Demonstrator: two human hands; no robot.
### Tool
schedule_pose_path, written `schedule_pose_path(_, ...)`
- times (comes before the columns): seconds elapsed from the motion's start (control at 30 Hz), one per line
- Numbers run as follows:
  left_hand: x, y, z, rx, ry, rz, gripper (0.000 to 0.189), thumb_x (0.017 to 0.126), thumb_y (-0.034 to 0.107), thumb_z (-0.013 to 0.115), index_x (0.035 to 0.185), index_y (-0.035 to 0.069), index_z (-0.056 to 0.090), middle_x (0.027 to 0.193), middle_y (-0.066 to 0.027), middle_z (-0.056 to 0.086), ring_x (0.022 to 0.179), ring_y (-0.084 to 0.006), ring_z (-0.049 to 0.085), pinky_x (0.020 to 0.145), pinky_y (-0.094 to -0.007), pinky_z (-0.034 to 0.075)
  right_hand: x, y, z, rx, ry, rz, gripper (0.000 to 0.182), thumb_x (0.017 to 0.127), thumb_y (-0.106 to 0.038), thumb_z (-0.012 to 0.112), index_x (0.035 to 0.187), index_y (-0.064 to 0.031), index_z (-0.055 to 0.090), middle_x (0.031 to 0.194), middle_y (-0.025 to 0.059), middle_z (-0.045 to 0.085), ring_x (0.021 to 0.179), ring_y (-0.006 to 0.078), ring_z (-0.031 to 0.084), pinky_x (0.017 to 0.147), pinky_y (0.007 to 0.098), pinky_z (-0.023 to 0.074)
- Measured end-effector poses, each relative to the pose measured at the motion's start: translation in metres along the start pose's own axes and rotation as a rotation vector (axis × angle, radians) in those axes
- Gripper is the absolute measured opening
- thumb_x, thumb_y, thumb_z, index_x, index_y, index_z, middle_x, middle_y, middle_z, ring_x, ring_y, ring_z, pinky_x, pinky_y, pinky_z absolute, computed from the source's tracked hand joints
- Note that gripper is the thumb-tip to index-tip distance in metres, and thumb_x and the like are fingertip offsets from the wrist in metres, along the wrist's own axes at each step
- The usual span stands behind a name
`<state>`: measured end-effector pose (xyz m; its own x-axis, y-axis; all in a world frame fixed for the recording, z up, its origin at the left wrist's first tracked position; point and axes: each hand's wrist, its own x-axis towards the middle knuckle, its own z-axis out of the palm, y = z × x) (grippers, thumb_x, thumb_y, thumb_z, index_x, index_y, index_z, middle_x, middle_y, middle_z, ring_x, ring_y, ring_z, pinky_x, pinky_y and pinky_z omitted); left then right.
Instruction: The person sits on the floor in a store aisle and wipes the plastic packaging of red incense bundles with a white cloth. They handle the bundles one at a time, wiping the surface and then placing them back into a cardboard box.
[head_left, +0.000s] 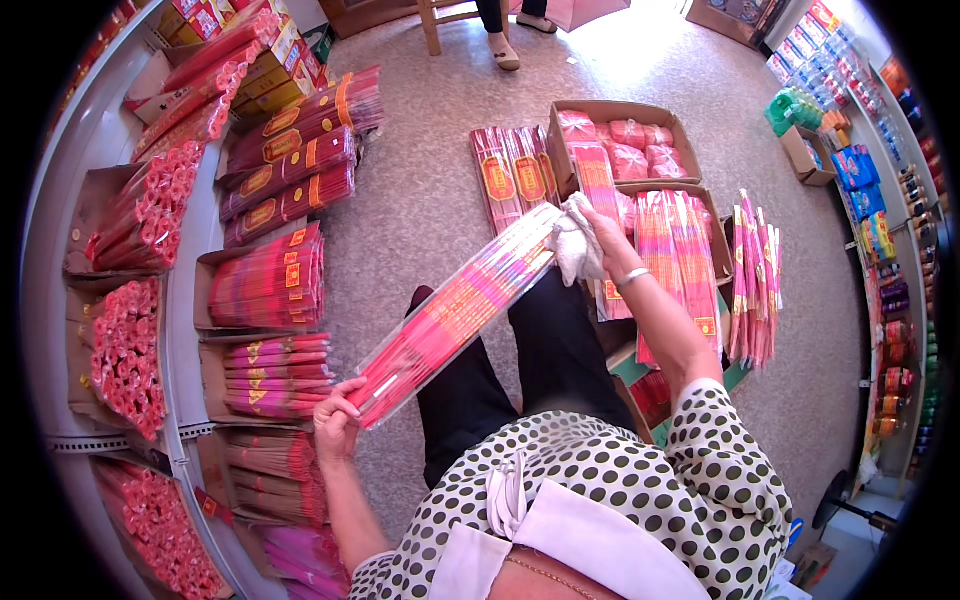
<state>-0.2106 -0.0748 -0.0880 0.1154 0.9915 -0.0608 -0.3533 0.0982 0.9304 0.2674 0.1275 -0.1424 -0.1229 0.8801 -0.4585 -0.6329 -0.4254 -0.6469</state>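
A long clear-wrapped packet of pink and orange incense sticks (465, 311) slants across my lap. My left hand (339, 416) grips its lower left end between thumb and fingers. At the upper right end, my right hand (596, 236) holds a bunched white cloth (577, 244) against the wrapping. The cloth hides that corner of the packet. Beyond my right arm, more wrapped incense packets (679, 262) lean on an open cardboard box (716, 232).
Shelves on my left hold boxes of incense bundles (266, 277) and red wrapped sticks (142, 210). Ahead stands a carton (626, 109) of pink packages, beside dark red packets (517, 176). A person's foot (504, 52) is near a wooden chair (431, 30). Bottles (892, 375) line the right shelves.
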Motion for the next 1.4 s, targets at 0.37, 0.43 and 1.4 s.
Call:
schedule_pose_path(0.37, 0.029, 0.006, -0.011, -0.048, -0.03, -0.056, 0.025, 0.076, 0.007, 0.06, 0.098, -0.001, 0.064, 0.124, -0.0216, 0.051, 0.117, -0.0296, 0.047, 0.104, -0.0432, 0.03, -0.171, -0.033, -0.057, -0.795, -0.023, 0.035, 0.032, 0.09, -0.027, 0.054, 0.106, -0.0003, 0.059, 0.092, 0.0083, 0.064, 0.081, 0.0162, 0.063, 0.072, 0.0309, 0.0518)
schedule_pose_path(0.43, 0.038, 0.003, -0.012, -0.072, -0.036, -0.004, 0.024, 0.078, 0.002, 0.059, 0.101, 0.0, 0.063, 0.123, -0.0209, 0.051, 0.118, -0.0292, 0.047, 0.104, -0.0455, 0.031, -0.188, -0.058, -0.046, -0.945, 0.067, 0.037, 0.032, 0.088, -0.027, 0.055, 0.106, -0.0005, 0.059, 0.087, 0.0078, 0.065, 0.076, 0.0153, 0.063, 0.07, 0.0307, 0.052)
schedule_pose_path(1.4, 0.069, -0.036, -0.019, 0.074, 0.326, -0.27, 0.019, 0.093, 0.019, 0.046, 0.101, 0.003, 0.055, 0.096, -0.0087, 0.062, 0.088, -0.0178, 0.06, 0.078, -0.0327, 0.05, -0.112, 0.148, 0.213, -1.805, -0.822, -1.03, 0.052, 0.074, -0.032, 0.061, 0.114, 0.0014, 0.05, 0.113, 0.014, 0.052, 0.107, 0.0255, 0.047, 0.082, 0.0391, 0.0368)
